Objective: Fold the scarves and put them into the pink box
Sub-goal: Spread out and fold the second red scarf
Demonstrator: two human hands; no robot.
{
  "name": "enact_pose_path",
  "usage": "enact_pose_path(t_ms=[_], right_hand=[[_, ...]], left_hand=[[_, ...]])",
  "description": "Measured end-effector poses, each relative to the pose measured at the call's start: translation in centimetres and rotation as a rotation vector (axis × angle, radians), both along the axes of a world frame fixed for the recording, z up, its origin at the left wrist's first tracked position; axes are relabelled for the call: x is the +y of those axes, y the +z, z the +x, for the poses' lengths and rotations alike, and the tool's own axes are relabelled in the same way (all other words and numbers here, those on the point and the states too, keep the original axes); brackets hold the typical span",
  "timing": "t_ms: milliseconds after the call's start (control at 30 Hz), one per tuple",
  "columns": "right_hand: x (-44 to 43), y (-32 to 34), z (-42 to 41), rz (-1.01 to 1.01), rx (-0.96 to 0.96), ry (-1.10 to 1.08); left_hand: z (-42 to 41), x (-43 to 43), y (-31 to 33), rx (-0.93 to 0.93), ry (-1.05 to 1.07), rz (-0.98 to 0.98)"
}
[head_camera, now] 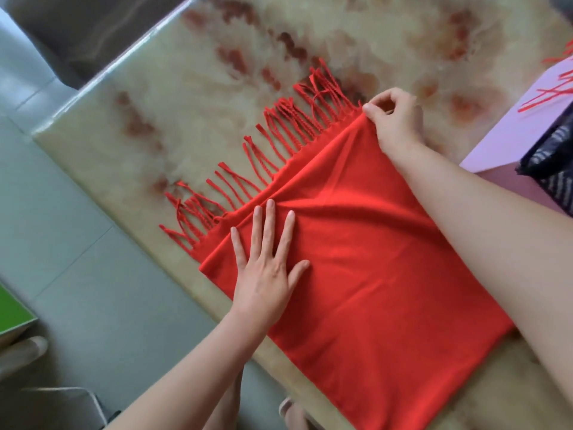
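A red scarf (372, 268) with a twisted fringe lies folded in layers on the marble table (217, 88). My left hand (266, 271) rests flat on its near corner, fingers straight and spread. My right hand (393, 119) pinches the far corner of the top layer, right at the fringed edge. The pink box (524, 135) stands at the right edge of the view, and red fringe strands of another scarf (555, 91) hang over its side.
A dark striped cloth (552, 172) lies beside the pink box at the right. The table's left edge runs diagonally above a grey tiled floor (77, 243). A green object (12, 308) sits at the far left.
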State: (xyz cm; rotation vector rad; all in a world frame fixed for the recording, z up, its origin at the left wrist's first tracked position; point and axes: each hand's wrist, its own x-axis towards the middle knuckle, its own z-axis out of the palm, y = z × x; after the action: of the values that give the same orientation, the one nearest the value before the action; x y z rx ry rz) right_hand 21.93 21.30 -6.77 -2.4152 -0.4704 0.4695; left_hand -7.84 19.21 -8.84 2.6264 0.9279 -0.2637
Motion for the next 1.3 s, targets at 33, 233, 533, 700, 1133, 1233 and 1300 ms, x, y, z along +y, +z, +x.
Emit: enact_pose_path(t_ms=[33, 233, 533, 700, 1133, 1233, 1300], right_hand=[[0.1, -0.1, 0.5, 0.021, 0.012, -0.001], [-2.1, 0.2, 2.2, -0.232, 0.055, 0.237], [-1.2, 1.1, 2.0, -0.071, -0.031, 0.228], [-0.4, 0.5, 0.9, -0.083, -0.084, 0.183], [0.2, 0.2, 0.6, -0.108, -0.18, 0.287], [0.7, 1.4, 0.6, -0.143, -0.217, 0.503], [0.7, 1.9, 0.5, -0.207, -0.203, 0.667]], left_hand=[[0.0, 0.1, 0.0, 0.0, 0.002, -0.001], [0.0, 0.3, 0.0, 0.009, 0.009, 0.01], [0.1, 0.2, 0.1, 0.019, 0.004, 0.029], [-0.1, 0.6, 0.1, 0.017, 0.002, 0.052], [-0.2, 5.1, 1.7, -0.324, 0.495, -0.015], [-0.5, 5.6, 1.8, -0.279, 0.549, -0.048], [-1.0, 5.6, 1.9, -0.277, 0.533, -0.05]])
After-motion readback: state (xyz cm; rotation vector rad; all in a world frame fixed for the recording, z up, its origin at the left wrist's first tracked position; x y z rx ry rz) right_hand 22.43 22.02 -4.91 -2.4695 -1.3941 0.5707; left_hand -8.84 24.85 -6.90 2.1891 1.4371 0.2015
